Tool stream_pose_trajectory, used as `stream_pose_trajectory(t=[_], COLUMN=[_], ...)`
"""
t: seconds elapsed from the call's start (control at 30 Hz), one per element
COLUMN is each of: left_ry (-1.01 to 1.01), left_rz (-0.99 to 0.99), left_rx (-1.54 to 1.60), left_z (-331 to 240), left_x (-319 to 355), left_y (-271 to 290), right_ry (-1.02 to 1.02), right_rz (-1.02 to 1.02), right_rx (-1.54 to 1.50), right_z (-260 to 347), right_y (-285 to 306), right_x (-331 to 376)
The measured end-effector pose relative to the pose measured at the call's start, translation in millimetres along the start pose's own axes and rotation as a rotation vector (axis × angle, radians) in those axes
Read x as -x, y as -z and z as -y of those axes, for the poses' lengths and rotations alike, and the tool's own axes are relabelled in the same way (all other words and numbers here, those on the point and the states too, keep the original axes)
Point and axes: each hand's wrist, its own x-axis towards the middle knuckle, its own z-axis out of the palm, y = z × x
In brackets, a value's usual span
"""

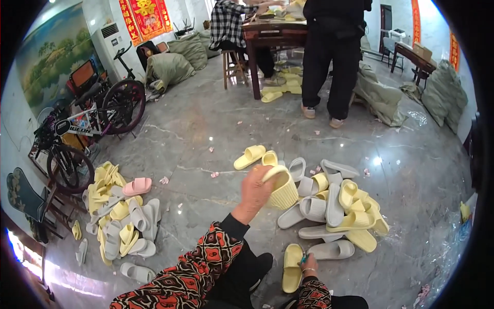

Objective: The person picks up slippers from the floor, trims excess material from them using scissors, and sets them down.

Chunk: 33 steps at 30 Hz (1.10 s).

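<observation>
"Grey floor [195, 139], glossy, with small scraps scattered over it. What stands around?"

"On the left, a bike [90, 127], and beyond it sacks [172, 69] near the wall. At the far end, a table [275, 34]; one person in a checked shirt [229, 23] sits at it, another in black [332, 46] stands beside it."

"State of your left hand?"

"My left hand [256, 193] is closed on the raised slipper [284, 194], a yellow one. I hold it up before me; from my view it shows at the left edge of the right pile [334, 206]."

"And the right?"

"My right hand [309, 263] is low, just beside a yellow slipper [292, 268] on the floor. Something blue-green [304, 259] shows at the fingers, too small to identify. I cannot tell whether they grip it. On the hand's other side lies a grey slipper [332, 250]."

"Condition of the piles?"

"Right pile: grey and yellow slippers, overlapping at mixed angles. Left pile [121, 210]: the same two colours, with a pink slipper [137, 186] at its right edge."
</observation>
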Motion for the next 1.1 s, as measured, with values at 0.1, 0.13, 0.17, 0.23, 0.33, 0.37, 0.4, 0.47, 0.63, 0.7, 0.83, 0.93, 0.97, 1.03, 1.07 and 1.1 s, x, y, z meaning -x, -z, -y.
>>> stream_pose_trajectory(t=[0.1, 0.13, 0.17, 0.23, 0.33, 0.37, 0.4, 0.47, 0.63, 0.7, 0.83, 0.93, 0.97, 1.03, 1.07, 1.1], left_ry=[-0.02, -0.024, -0.03, -0.027, -0.045, -0.062, -0.078, -0.094, -0.104, -0.095, -0.067, -0.075, -0.074, -0.075, -0.075, -0.074], left_rz=[-0.038, -0.055, -0.051, -0.008, 0.039, 0.062, 0.085, 0.108, 0.153, 0.153, 0.131, 0.111, 0.109, 0.101, 0.097, 0.095], left_rx=[0.006, 0.012, 0.016, -0.008, -0.038, -0.052, -0.066, -0.081, -0.109, -0.108, -0.094, -0.1, -0.089, -0.066, -0.056, -0.048], left_z=[4, 4, 4, 5, 4, 3, 2, -3, -3, -3, -9, -2, -3, -5, -6, -7], left_x=[0, 0, 1, 3, 3, 3, 3, 3, 3, 3, 5, 4, 5, 5, 5, 5], left_y=[2, 1, -1, -5, -5, -4, -4, -3, -5, -5, -8, -1, -2, -3, -4, -4], right_ry=[-0.132, -0.203, -0.206, -0.286, -0.359, -0.393, -0.427, -0.446, -0.408, -0.369, 0.048, 0.257, 0.252, 0.37, 0.43, 0.428], right_rz=[-0.031, -0.043, -0.049, -0.088, -0.103, -0.102, -0.1, -0.108, -0.127, -0.129, -0.453, -0.188, -0.196, -0.219, -0.228, -0.233], right_rx=[-0.118, -0.174, -0.179, -0.245, -0.267, -0.252, -0.237, -0.268, -0.287, -0.269, -0.177, -0.022, -0.014, -0.001, 0.005, 0.012], right_z=[3, 3, 5, 7, 15, 17, 19, 15, 8, 8, -4, 21, 18, 13, 12, 12], right_y=[-1, 1, 1, -1, -6, -8, -11, -20, -31, -35, -53, -38, -35, -32, -31, -31], right_x=[9, 11, 11, 10, 6, 4, 2, -7, -15, -17, -18, 1, 3, 5, 6, 6])
